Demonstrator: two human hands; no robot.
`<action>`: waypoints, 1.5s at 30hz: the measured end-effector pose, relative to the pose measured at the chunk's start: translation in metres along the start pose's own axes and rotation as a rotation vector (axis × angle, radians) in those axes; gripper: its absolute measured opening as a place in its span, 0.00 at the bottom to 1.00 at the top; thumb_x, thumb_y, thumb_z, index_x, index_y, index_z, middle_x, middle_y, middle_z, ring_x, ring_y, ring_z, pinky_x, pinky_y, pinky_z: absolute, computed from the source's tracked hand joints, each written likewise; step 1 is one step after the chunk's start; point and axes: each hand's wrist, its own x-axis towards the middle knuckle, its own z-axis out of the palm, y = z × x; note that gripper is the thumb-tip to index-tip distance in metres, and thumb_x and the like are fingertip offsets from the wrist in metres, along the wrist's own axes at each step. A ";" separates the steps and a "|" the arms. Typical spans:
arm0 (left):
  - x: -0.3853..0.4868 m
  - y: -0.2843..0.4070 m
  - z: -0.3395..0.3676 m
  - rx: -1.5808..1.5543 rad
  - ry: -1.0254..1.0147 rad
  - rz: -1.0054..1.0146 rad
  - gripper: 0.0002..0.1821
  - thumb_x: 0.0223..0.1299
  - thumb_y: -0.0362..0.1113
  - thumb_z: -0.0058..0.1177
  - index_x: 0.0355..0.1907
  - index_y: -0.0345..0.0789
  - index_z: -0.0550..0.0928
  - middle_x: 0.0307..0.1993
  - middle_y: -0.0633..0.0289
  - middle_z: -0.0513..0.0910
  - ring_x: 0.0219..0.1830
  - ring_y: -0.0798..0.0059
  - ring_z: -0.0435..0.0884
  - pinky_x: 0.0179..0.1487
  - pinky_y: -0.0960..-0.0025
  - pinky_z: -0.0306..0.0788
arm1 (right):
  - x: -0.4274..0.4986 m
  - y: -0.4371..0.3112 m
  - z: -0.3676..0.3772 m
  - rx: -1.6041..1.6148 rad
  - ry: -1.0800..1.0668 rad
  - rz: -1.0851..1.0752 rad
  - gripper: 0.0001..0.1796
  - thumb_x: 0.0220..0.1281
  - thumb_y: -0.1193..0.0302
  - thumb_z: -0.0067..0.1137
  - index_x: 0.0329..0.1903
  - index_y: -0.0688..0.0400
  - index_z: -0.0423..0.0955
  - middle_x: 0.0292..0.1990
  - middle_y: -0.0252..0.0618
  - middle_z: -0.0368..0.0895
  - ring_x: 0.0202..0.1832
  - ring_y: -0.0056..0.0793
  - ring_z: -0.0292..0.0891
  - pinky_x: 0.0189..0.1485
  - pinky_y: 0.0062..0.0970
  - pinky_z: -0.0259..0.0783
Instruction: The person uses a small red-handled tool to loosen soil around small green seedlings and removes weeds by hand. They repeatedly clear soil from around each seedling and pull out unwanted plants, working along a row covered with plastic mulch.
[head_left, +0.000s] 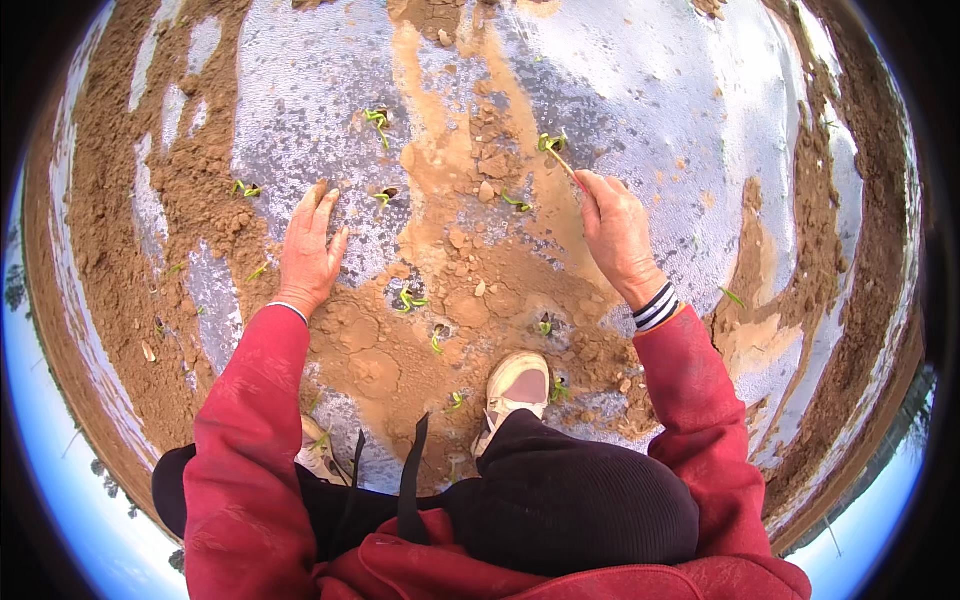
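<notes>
My right hand (613, 225) grips a thin stick (564, 165), its far tip at a green seedling (552, 142) in a hole of the plastic mulch film (645, 112). On the left, my left hand (309, 244) is held palm down, empty, fingers slightly spread, over the film's soil-strewn edge; whether it touches is unclear. Close to its fingertips a seedling (385, 196) pokes out of another hole. Further up stands a seedling (377, 124), and one more (246, 190) lies left of that hand. Between the hands, a seedling (516, 201) leans over the film.
Loose brown soil (450, 262) and small clods cover the film's middle. Several more seedlings, one (411, 300) in a torn hole, grow nearer my feet. My shoe (519, 386) rests beside a seedling (559, 390). Further soil-and-film strips (817, 225) run along both sides.
</notes>
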 end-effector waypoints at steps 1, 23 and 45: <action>-0.001 -0.002 0.002 0.029 -0.001 0.024 0.31 0.68 0.39 0.54 0.72 0.38 0.66 0.75 0.53 0.61 0.77 0.51 0.58 0.77 0.55 0.55 | -0.006 -0.004 -0.003 -0.055 -0.018 0.010 0.15 0.67 0.76 0.55 0.55 0.56 0.78 0.35 0.47 0.78 0.36 0.50 0.79 0.38 0.43 0.74; 0.010 -0.009 0.032 0.157 -0.161 -0.078 0.55 0.63 0.67 0.52 0.81 0.39 0.44 0.81 0.51 0.39 0.82 0.51 0.30 0.80 0.47 0.29 | 0.020 -0.018 -0.072 -0.363 -0.185 0.001 0.14 0.66 0.74 0.55 0.53 0.49 0.78 0.34 0.43 0.78 0.35 0.49 0.81 0.35 0.45 0.76; 0.015 -0.004 0.029 0.242 -0.255 -0.090 0.62 0.57 0.73 0.55 0.80 0.38 0.44 0.80 0.48 0.37 0.81 0.47 0.29 0.80 0.42 0.29 | 0.149 -0.021 -0.040 -0.670 -0.122 -0.048 0.11 0.65 0.71 0.53 0.43 0.49 0.84 0.39 0.41 0.83 0.43 0.45 0.85 0.44 0.44 0.79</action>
